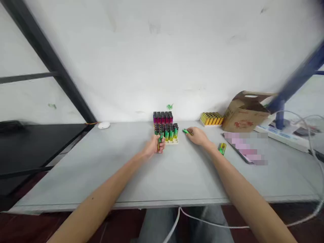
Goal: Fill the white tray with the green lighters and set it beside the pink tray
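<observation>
My left hand is closed around an upright green-and-yellow lighter, just in front of the rack. Pinched in the fingers of my right hand is another green lighter, held tilted low over the table to the right of the rack. Green-to-yellow lighters with black tops stand in rows in a pale rack, whose front right slots show. Behind them are rows of purple-pink lighters. Beside my right forearm, a few yellow-green lighters lie on the table.
Yellow lighters fill a white tray by the wall. Right of it stand an open cardboard box, a flat blurred-out item and a white power strip. A white mouse-like object lies at the back left. White cable hangs in front.
</observation>
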Motion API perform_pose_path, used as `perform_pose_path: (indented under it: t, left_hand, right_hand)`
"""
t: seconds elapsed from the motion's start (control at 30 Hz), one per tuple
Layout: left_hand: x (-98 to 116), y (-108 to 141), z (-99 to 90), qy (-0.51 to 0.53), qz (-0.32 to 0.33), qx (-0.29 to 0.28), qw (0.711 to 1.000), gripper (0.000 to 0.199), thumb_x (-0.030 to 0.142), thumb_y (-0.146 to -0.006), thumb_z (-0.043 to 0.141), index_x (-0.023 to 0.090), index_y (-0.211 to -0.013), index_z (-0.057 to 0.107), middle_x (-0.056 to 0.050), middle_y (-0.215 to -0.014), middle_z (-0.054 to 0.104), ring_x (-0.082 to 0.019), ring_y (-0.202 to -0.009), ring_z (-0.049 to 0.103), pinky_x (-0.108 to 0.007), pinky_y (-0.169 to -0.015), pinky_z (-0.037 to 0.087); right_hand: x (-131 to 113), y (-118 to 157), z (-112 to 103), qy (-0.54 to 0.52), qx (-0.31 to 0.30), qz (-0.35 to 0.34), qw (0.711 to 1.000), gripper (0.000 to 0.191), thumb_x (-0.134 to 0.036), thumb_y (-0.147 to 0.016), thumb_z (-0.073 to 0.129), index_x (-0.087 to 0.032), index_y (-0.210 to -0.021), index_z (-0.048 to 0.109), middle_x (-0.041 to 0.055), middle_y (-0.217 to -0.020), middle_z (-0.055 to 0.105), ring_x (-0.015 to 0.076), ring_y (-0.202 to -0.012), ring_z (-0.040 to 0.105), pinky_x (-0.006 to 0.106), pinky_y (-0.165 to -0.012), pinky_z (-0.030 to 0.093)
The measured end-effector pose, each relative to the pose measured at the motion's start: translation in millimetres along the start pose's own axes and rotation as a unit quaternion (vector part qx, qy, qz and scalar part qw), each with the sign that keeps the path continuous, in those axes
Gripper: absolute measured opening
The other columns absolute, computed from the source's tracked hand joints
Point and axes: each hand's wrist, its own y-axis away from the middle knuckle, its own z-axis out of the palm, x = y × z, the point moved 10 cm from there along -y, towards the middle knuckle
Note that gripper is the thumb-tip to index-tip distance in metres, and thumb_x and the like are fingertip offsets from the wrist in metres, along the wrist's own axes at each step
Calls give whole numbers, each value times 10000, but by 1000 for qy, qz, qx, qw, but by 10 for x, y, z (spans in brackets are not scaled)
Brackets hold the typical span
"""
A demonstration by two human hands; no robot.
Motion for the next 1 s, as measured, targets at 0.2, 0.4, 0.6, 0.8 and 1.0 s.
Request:
perform_pose_path:
  t: [0.2, 0.4, 0.6, 0.8, 1.0]
  left_hand:
    - [29, 21, 18, 15, 8, -10, 1000, 306, 313, -934, 209, 190, -709, 377, 40, -627, 296, -91, -484, 303, -187, -457, 301]
    - [36, 61, 93, 17, 16, -39, 999, 287, 337, -923, 255, 190, -713, 384, 35, -642, 301, -97, -500, 303, -192, -471, 308]
    - [100, 114, 78, 6, 28, -29, 999, 289, 328, -920, 253, 187, -706, 386, 29, -639, 307, -100, -512, 308, -195, -488, 314]
    - [18, 56, 34, -2, 21, -37, 999, 297, 317, -926, 244, 186, -712, 403, 25, -637, 324, -104, -509, 322, -200, -490, 329]
    - [11, 24, 41, -28, 25, -35, 999, 305, 289, -939, 244, 182, -725, 433, 19, -637, 350, -109, -520, 359, -195, -485, 338]
  right_hand:
    - [-32, 28, -9, -4, 14, 10, 1000, 288, -310, -881, 522, -164, -1097, 644, 120, -1074, 677, 222, -949, 621, 274, -763, 395]
    - [-68, 57, -29, 8, 26, 20, 999, 292, -311, -887, 501, -174, -1109, 633, 124, -1104, 662, 250, -993, 610, 303, -773, 392]
    - [-85, 91, -57, 17, 35, 30, 999, 334, -334, -891, 499, -183, -1174, 592, 130, -1132, 647, 266, -1020, 598, 325, -796, 403]
    - [-57, 111, -78, 5, 31, 40, 999, 327, -334, -892, 487, -182, -1161, 594, 127, -1120, 659, 274, -1010, 602, 338, -780, 413]
    - [-67, 156, -102, -6, 53, 42, 998, 326, -327, -891, 495, -171, -1160, 594, 139, -1128, 652, 274, -1030, 596, 343, -818, 425]
